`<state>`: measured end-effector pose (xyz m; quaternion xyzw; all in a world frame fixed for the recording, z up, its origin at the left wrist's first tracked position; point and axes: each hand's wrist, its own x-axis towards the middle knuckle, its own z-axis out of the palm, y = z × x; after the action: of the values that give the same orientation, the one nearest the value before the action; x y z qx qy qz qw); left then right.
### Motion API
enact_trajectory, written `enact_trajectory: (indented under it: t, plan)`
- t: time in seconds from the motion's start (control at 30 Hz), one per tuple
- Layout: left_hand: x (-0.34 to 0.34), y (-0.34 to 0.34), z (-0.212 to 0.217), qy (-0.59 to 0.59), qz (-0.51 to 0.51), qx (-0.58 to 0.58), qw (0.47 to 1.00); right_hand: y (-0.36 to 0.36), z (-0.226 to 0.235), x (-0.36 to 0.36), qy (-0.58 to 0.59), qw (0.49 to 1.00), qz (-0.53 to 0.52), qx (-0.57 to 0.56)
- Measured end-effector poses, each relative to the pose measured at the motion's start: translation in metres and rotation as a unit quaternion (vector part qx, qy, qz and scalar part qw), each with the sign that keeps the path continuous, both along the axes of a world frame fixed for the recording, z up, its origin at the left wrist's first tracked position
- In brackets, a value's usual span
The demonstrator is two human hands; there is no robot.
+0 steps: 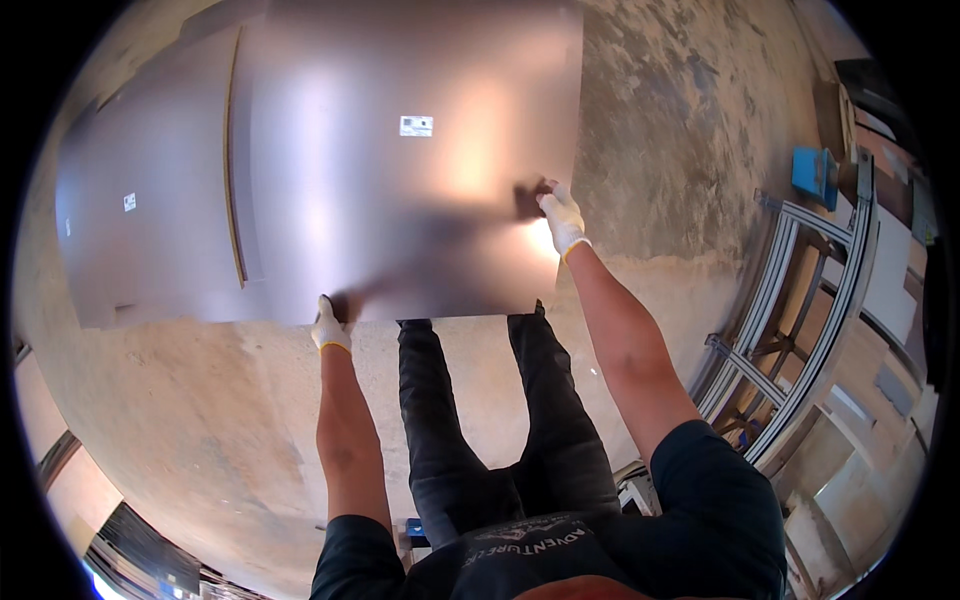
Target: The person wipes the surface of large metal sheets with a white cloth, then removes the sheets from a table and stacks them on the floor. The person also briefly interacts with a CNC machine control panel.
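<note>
Seen from above, a person in dark trousers stands on a dusty concrete floor point(680, 130) and holds a large, thin, shiny grey metal sheet point(400, 190) out in front of the legs, roughly level and clear of the ground.

The left hand point(328, 328), in a white knit glove with a yellow cuff, has its grip closed on the sheet's near edge close to the left corner, fingers tucked under and out of sight. The right hand point(562, 215), gloved the same way, is closed on the right edge further up, thumb on top and fingers wrapped beneath. Taking 2 different edges, well apart, looks like a way to keep so wide and floppy a panel from sagging or twisting; the gloves likely guard against sharp edges.

The sheet carries a small white label point(416, 126) near its middle. Below and to the left lies a second grey metal sheet point(130, 230) of the same finish, with its own small sticker; the held sheet overlaps it, though whether they touch cannot be told. A thin pale strip runs along the overlap.

To the right stands an aluminium extrusion frame point(800, 330), and beyond it a blue box point(815, 172) near the wall. Boards and panels lean at the far right rim.
</note>
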<state>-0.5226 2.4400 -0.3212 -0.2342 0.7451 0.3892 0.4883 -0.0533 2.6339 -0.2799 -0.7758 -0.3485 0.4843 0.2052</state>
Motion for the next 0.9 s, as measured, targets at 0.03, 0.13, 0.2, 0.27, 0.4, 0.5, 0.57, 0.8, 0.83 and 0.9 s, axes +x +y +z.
enact_trajectory:
  t: [0.03,0.13,0.2,0.27,0.4,0.5,0.57,0.8,0.83,0.9]
  plan:
    - [-0.008,0.002,-0.004,-0.002,0.012,0.009,1.0,0.004,0.003,-0.006,-0.011,1.0,0.021,-0.009]
    - [-0.037,0.007,-0.015,-0.018,0.009,0.018,1.0,0.019,0.027,-0.018,0.033,0.996,0.064,-0.057]
    - [-0.055,0.011,-0.021,-0.046,-0.003,0.04,0.998,0.016,0.007,-0.007,0.067,0.994,0.075,-0.049]
    - [-0.074,0.0,-0.024,-0.082,-0.084,-0.011,0.993,0.012,-0.003,-0.01,0.097,0.993,0.065,-0.019]
    - [-0.052,0.007,0.004,-0.303,-0.41,-0.008,0.86,-0.026,0.039,0.019,-0.019,0.995,-0.096,-0.025]
    - [0.04,0.011,0.034,-0.397,-0.534,-0.076,0.743,-0.128,0.033,0.065,-0.019,0.986,-0.051,-0.157]
    - [0.111,0.002,0.047,-0.493,-0.606,-0.096,0.617,-0.202,0.072,0.07,-0.052,0.982,0.01,-0.182]
    - [0.319,0.008,0.261,-0.234,-0.674,0.062,0.698,-0.494,0.13,0.139,-0.029,0.912,0.168,-0.374]
    - [0.317,0.01,0.26,-0.257,-0.669,0.08,0.693,-0.52,0.145,0.129,-0.075,0.927,0.168,-0.327]
    - [0.333,0.012,0.279,-0.234,-0.67,0.084,0.7,-0.58,0.13,0.133,0.066,0.927,0.111,-0.353]
